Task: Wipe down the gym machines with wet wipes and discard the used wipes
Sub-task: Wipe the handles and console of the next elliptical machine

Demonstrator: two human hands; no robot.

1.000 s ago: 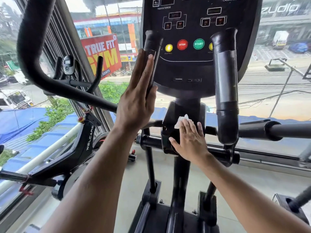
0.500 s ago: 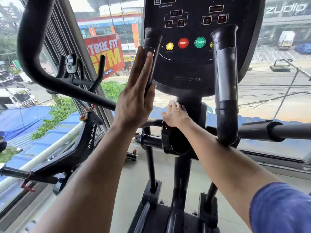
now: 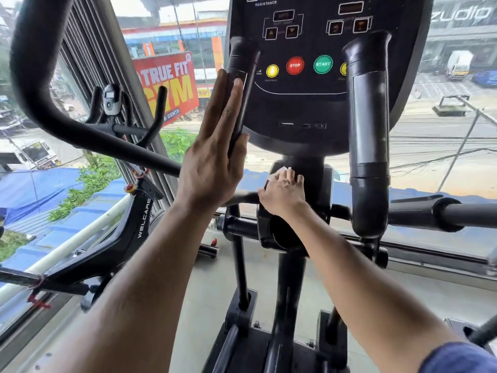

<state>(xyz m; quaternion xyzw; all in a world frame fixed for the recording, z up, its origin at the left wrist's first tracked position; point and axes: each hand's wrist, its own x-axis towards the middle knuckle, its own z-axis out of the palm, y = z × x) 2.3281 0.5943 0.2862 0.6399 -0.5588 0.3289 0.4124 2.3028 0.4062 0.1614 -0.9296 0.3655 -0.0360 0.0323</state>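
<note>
A white wet wipe (image 3: 282,172), crumpled and mostly hidden, is pressed by the right hand (image 3: 282,193) against the smooth black plastic column shroud (image 3: 313,181) under the glossy console (image 3: 317,76). The left hand (image 3: 212,157), fingers straight, is laid flat on the matte cylindrical left grip (image 3: 242,84). Open floor is seen beside the column.

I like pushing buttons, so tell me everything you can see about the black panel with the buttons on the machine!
The console is a glossy black rounded panel atop the machine's centre post. It carries a red STOP button, a green START button, yellow buttons, orange arrow keys and small slots below. Two upright black handles stand before it. The left hand rests flat on one handle; nothing touches the console.
</note>
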